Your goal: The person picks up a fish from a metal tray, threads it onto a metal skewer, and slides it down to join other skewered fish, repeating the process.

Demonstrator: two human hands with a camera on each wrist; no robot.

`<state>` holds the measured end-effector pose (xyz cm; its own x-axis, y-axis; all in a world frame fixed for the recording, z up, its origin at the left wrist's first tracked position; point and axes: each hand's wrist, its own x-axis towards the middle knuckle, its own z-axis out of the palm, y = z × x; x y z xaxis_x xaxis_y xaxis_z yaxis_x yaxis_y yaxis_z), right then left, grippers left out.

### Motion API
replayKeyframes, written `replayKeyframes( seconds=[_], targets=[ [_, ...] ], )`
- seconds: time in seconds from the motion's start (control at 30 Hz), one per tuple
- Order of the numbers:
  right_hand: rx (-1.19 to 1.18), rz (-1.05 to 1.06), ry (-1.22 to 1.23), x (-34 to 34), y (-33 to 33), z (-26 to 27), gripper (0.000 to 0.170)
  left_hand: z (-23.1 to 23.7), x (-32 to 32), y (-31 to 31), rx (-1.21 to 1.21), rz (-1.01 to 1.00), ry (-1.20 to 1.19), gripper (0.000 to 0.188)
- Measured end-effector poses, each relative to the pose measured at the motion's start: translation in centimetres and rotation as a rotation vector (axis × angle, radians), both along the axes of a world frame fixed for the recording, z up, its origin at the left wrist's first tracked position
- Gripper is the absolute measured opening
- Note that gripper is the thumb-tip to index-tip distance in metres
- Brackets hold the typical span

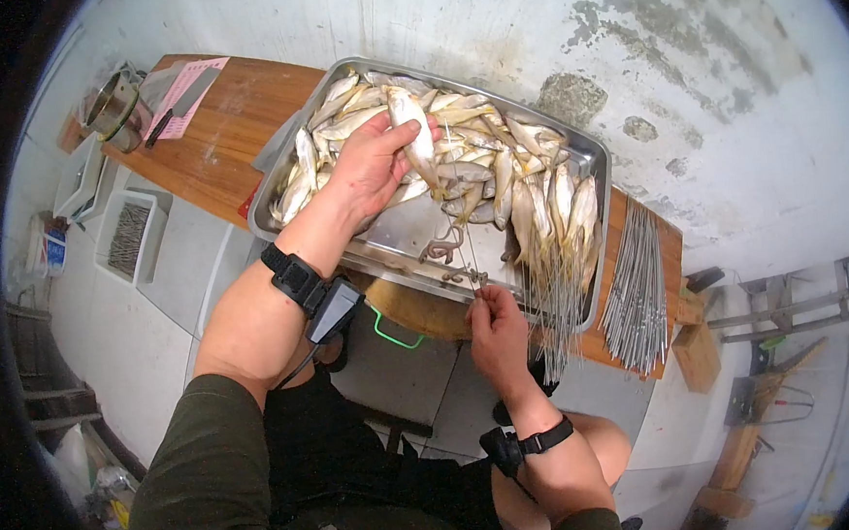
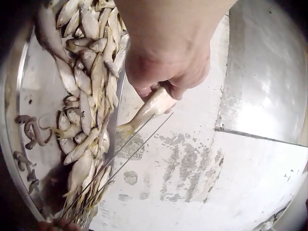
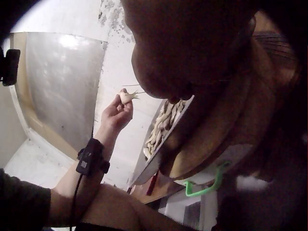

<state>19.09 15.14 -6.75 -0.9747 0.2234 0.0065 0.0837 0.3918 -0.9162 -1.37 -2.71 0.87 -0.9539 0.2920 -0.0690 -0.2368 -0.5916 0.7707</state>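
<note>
My left hand (image 1: pixel 372 166) grips a small silvery fish (image 1: pixel 413 135) with a yellowish belly, raised over a metal tray (image 1: pixel 605 171) heaped with similar fish (image 1: pixel 463 177). In the left wrist view the held fish (image 2: pixel 155 107) points its tail down and left. Two thin metal skewers (image 2: pixel 140 147) run up from the right hand, their tips close to this fish. My right hand (image 1: pixel 499 330) pinches their lower ends at the tray's near edge. Fish on skewers (image 1: pixel 559 208) lie at the tray's right end, skewer ends hanging over the rim. Pinkish-brown scraps (image 1: pixel 443 247) lie on the tray floor.
A bundle of bare skewers (image 1: pixel 637 291) lies on the wooden table right of the tray. At the left are a cleaver (image 1: pixel 184 105) on pink paper, a metal pot (image 1: pixel 116 114) and a white bin (image 1: pixel 155 233). A green-handled container (image 1: pixel 394 330) stands below the tray.
</note>
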Motion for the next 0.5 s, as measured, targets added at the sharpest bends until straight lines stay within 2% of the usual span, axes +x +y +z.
replayKeyframes(
  seconds=[0.13, 0.27, 0.33, 0.43, 0.5],
  targets=[
    [-0.040, -0.011, 0.004, -0.46, -0.16, 0.18, 0.012, -0.45, 0.08, 0.40, -0.034, -0.078, 0.005, 0.029],
    [-0.009, -0.042, -0.012, -0.71, -0.04, 0.16, 0.015, -0.27, 0.32, 0.82, -0.007, -0.073, -0.011, 0.028],
    [-0.021, -0.059, -0.024, -0.76, -0.02, 0.32, 0.018, -0.27, 0.22, 0.95, 0.116, -0.001, -0.100, 0.027],
    [-0.059, -0.049, -0.041, -0.75, 0.00, 0.33, 0.019, -0.28, 0.20, 0.80, 0.056, -0.009, -0.071, 0.029],
    [-0.040, -0.024, 0.043, -0.75, -0.02, -0.17, 0.012, -0.25, 0.35, 0.75, 0.032, -0.043, -0.060, 0.028]
  ],
)
